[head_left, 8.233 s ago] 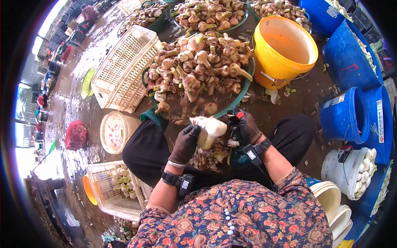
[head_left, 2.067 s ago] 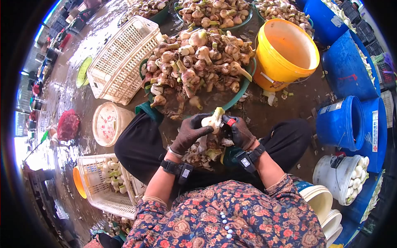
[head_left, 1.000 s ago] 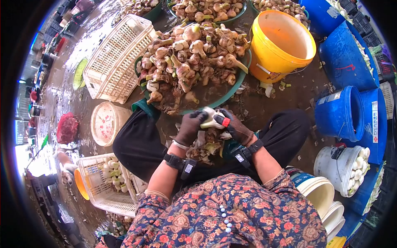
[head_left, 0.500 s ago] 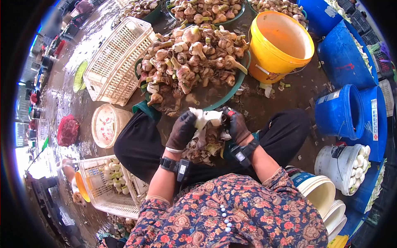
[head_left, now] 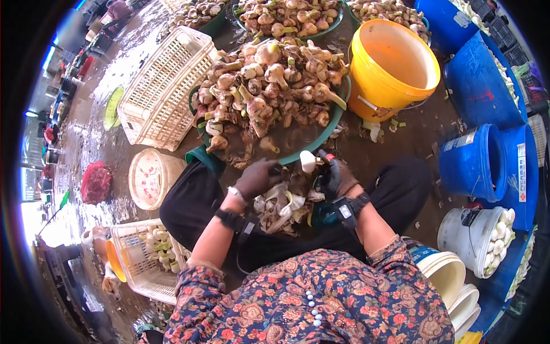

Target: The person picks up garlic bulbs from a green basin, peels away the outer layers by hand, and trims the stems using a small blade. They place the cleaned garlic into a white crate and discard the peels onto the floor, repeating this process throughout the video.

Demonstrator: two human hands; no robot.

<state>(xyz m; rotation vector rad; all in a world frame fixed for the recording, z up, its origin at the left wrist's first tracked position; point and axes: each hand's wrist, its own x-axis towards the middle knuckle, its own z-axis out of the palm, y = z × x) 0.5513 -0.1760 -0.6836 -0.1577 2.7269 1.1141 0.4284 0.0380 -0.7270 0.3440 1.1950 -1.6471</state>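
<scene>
My right hand (head_left: 337,178), in a dark glove, grips a white, peeled garlic bulb (head_left: 308,161) at its fingertips. A small red piece (head_left: 329,156) shows by the right index finger; what it belongs to is hidden. My left hand (head_left: 259,179), also gloved, is left of the bulb and apart from it, fingers curled; whether anything is inside them cannot be made out. Below and between the hands lies a heap of loose garlic skins (head_left: 281,209). Just beyond them, unpeeled garlic bulbs (head_left: 275,86) are piled in a round green basin (head_left: 326,135).
A yellow bucket (head_left: 366,103) stands right of the basin, a white plastic crate (head_left: 163,86) left of it. Blue buckets (head_left: 467,163) and a white bucket of peeled garlic (head_left: 467,238) line the right. At lower left is a crate (head_left: 134,252) holding peeled garlic; a pale tub (head_left: 152,178) stands above it.
The hands have moved apart. My left hand has let go of the white bulb and dropped slightly; the bulb is now in my right hand alone. Pale skins show on the heap below.
</scene>
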